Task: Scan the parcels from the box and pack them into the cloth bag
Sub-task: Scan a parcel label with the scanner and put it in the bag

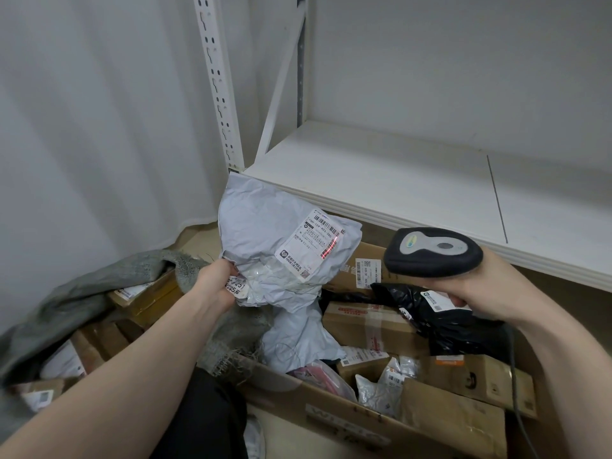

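Head view: two hands were recorded. The left hand [217, 282] was clamped on the lower left edge of one pale grey mailer parcel [265, 233], held upright above the box, its fingers curled into the crumpled plastic. One white shipping label [313, 246] faced the camera, crossed by one red scan line [329, 248]. The right hand [477, 289] was wrapped round the grip of one black handheld scanner [433, 251], aimed at the label; its fingertips were hidden behind the grip. One open cardboard box [331, 405] was noted below, holding several parcels; an exact count could not be made, as they overlapped. One grey cloth bag [82, 286] lay at left, at least four parcels visible inside, its lower part cut off. One white shelf [414, 180] stood behind. Label print was illegible.
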